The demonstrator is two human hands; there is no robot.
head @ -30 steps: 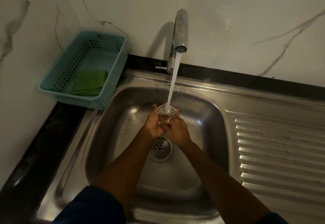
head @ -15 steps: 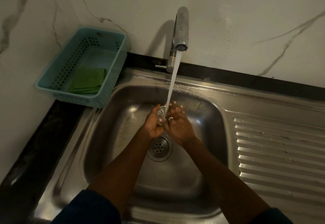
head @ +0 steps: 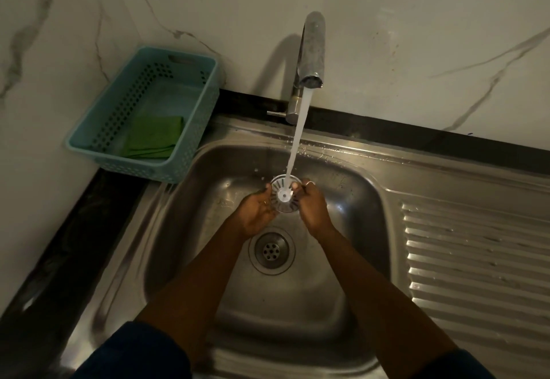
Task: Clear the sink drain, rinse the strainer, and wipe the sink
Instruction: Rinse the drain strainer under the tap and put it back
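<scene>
Strainer (head: 284, 197) at centre of frame, held up between both my hands inside the sink (head: 208, 229), clear of the basin floor. Round, slotted, pale hub in the middle, face tilted toward me. Water (head: 297, 140) from the tap (head: 311, 48) lands right on that hub.

Left hand (head: 257, 214): fingers curled round the strainer's left rim, palm partly turned up, gripping it. Right hand (head: 312, 209): fingers bent, pinching the right rim, back of the hand toward the camera. Both hands wet and under or beside the stream.

Drain (head: 271, 249) just below the hands in the frame, uncovered, ring of small holes showing. It sits between my two forearms, which run in from the bottom edge. Dark blue sleeves (head: 134, 355) pushed up, at lower left and lower right.

Tap stands at upper centre against the marbled wall (head: 387, 21), spout curving toward me. Droplets on the sink's back ledge near the tap's base.

Basket (head: 190, 128), teal and perforated, upper left of frame, on the black counter (head: 59, 244) and touching the sink's left rear corner. Green cloth (head: 154, 137) folded, lying flat in the basket's near end.

Ribbed drainboard (head: 476, 244) fills the right side of the frame; light is dim, so I cannot tell whether it is wet
</scene>
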